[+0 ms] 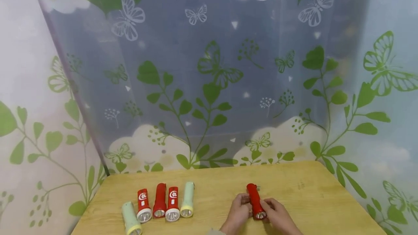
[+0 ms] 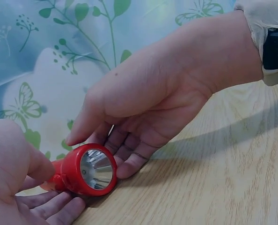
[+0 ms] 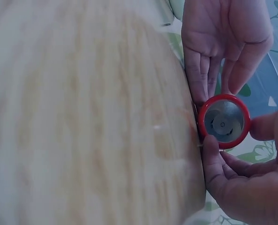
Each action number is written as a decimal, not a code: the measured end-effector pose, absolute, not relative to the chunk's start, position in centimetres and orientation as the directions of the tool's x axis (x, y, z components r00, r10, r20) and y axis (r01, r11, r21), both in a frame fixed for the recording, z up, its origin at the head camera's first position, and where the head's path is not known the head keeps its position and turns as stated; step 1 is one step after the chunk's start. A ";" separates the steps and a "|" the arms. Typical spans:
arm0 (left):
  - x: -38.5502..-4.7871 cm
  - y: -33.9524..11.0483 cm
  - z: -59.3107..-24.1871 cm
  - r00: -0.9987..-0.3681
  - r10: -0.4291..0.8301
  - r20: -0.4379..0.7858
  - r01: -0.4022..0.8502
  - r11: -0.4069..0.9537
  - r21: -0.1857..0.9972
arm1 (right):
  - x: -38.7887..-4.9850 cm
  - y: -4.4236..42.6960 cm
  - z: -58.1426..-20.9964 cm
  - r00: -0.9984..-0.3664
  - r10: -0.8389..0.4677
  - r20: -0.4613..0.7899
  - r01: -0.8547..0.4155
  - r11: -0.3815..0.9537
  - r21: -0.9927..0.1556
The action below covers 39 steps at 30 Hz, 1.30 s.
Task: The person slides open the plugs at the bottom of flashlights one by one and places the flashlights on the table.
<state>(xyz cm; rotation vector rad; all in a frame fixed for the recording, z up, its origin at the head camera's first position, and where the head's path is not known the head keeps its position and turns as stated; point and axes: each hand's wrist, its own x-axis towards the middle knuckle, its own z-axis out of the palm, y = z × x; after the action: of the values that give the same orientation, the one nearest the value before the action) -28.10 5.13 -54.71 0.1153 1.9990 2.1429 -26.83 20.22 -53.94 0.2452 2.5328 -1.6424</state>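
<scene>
A red flashlight (image 1: 256, 200) lies on the right part of the table, its lens toward the person. My left hand (image 1: 238, 213) grips its left side, and my right hand (image 1: 278, 217) holds the right side near the lens. In the left wrist view, the left hand (image 2: 15, 173) has its thumb against the red body (image 2: 73, 173) with fingers below, while the right hand (image 2: 153, 89) curls around from the other side. The right wrist view shows the lens end (image 3: 224, 121) between the right hand (image 3: 251, 187) and the left hand (image 3: 228, 37).
At the table's left stand out several flashlights: pale green (image 1: 131, 217), red and white (image 1: 143, 204), red (image 1: 160, 200), another red and white (image 1: 173, 202), and another pale green (image 1: 188, 198). Behind the wooden table (image 1: 215, 188) hangs a patterned curtain (image 1: 183, 64).
</scene>
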 end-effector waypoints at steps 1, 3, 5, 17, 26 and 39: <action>-28.0 5.1 -54.8 -0.975 0.209 -0.082 -0.095 -0.055 0.994 | -26.8 20.2 -54.0 -0.979 0.076 -0.191 0.205 0.398 -0.894; -28.0 5.2 -54.9 -0.972 0.218 -0.087 -0.103 -0.063 0.993 | -26.7 20.3 -54.1 -0.976 0.078 -0.205 0.219 0.395 -0.892; -27.9 5.3 -54.9 -0.972 0.223 -0.077 -0.095 -0.071 0.993 | -26.7 20.3 -54.0 -0.976 0.077 -0.203 0.217 0.384 -0.897; -27.6 5.3 -54.1 -0.973 0.210 -0.100 -0.095 0.032 0.995 | -26.6 20.4 -53.7 -0.968 0.093 -0.234 0.252 0.356 -0.900; -27.2 5.2 -54.2 -0.974 0.212 -0.083 -0.065 0.090 0.994 | -26.3 20.6 -53.5 -0.960 0.132 -0.246 0.276 0.318 -0.907; -27.0 4.5 -53.3 -0.983 0.184 -0.022 0.017 0.209 0.978 | -26.1 21.0 -52.8 -0.961 0.126 -0.245 0.274 0.351 -0.895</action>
<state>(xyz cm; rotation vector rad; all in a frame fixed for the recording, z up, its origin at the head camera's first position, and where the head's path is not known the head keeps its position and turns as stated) -26.99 4.52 -53.33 0.1963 2.3349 1.8860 -26.07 20.99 -52.83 0.3678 2.4700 -1.6774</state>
